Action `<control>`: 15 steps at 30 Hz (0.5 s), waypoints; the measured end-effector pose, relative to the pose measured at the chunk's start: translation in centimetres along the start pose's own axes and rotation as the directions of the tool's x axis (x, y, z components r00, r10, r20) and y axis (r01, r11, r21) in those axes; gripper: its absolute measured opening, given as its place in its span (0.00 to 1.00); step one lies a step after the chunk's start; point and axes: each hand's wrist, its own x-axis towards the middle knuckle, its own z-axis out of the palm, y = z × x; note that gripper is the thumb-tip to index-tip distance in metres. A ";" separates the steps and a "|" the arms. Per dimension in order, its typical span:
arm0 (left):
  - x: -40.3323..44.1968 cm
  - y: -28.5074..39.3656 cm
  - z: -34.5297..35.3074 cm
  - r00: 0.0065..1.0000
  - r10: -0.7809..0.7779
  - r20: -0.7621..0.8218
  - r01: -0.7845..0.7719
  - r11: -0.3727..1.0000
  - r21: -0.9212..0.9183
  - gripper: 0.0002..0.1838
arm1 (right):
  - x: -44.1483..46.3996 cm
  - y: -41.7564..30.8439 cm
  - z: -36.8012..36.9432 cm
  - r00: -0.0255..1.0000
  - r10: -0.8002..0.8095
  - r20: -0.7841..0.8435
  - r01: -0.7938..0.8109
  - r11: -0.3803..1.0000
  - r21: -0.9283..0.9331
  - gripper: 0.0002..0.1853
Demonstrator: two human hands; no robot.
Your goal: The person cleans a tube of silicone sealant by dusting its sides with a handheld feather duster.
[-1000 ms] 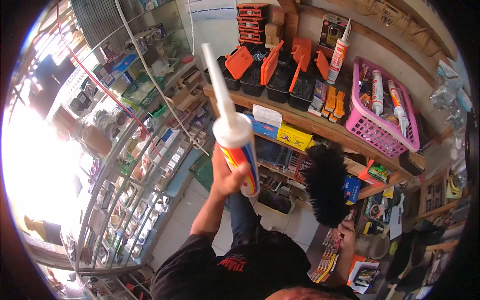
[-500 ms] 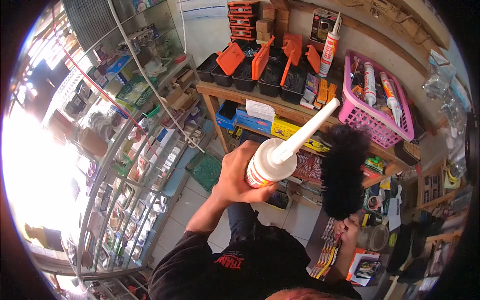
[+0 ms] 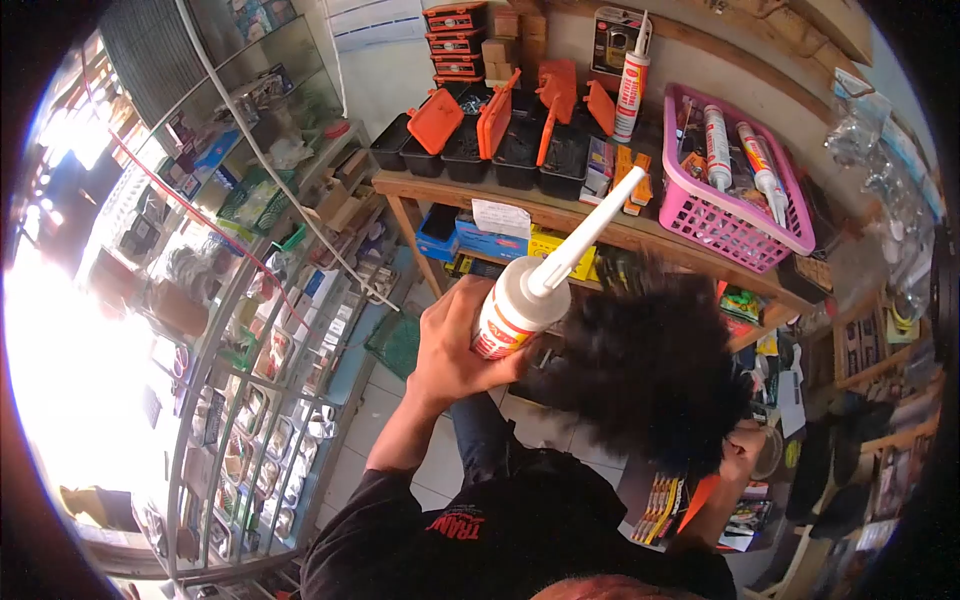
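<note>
Worktop point(image 3: 450, 194): beyond both hands
Tube point(image 3: 518, 308): grasped by left hand's point(image 3: 450, 345) fingers, nozzle slanting towards worktop
Duster point(image 3: 650, 370): just beside tube, blurred; right hand's point(image 3: 742, 450) fingers clenched at its base

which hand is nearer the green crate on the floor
The left hand, just right of the green crate in the picture; the right hand is far right, holding the duster.

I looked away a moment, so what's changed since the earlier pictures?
The left hand has tipped the cartridge, its nozzle now leaning right. The right hand has swung the black duster leftward, toward the cartridge. Nothing was let go; the pink basket stayed on the bench.
</note>
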 end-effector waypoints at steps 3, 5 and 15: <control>-0.4 -0.3 -0.5 0.997 0.061 0.044 -0.065 0.994 0.091 0.35 | 0.6 -0.8 1.6 0.991 -0.134 -0.028 0.130 0.986 -0.101 0.14; -0.4 -0.4 -0.6 0.989 0.142 0.043 -0.146 0.983 0.112 0.38 | 0.3 -0.4 2.0 0.981 -0.182 -0.065 0.182 0.983 -0.005 0.06; -0.4 -0.3 -2.1 0.979 0.179 0.094 -0.194 0.963 0.187 0.36 | 1.6 -4.8 0.8 0.977 0.066 0.204 0.014 0.929 -0.370 0.09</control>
